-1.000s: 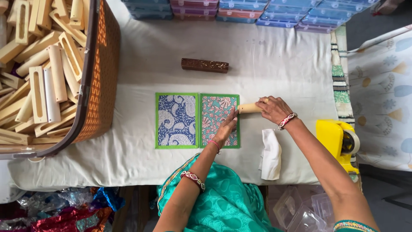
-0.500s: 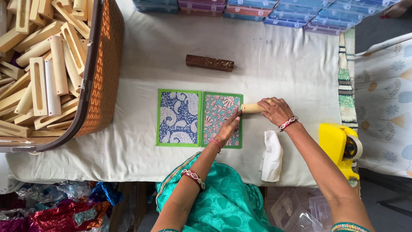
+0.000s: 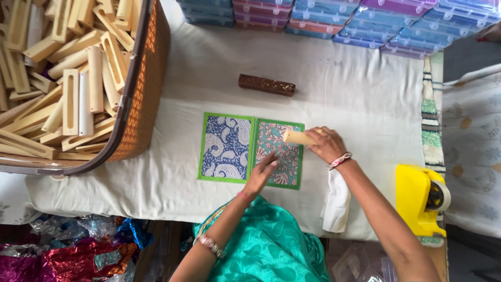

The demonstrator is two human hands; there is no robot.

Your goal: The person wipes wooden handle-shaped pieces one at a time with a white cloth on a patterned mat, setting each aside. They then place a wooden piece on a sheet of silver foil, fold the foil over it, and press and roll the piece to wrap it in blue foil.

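Note:
Two green-bordered patterned sheets lie side by side on the white cloth: a blue paisley sheet (image 3: 226, 148) on the left and a teal-and-pink floral sheet (image 3: 282, 156) on the right. My right hand (image 3: 326, 145) grips a pale wooden block (image 3: 297, 137) and holds it over the upper right part of the floral sheet. Fingers spread, my left hand (image 3: 262, 171) presses flat on the floral sheet's lower left part.
A brown basket (image 3: 141, 99) full of pale wooden slotted blocks stands at the left. A dark brown wrapped block (image 3: 266, 85) lies further back. Stacked coloured plastic boxes (image 3: 334, 21) line the far edge. A white cloth (image 3: 335, 203) and a yellow tape dispenser (image 3: 420, 201) sit at the right.
My right hand has moved the wooden block a little further left onto the floral sheet. My left hand stays pressed on that sheet.

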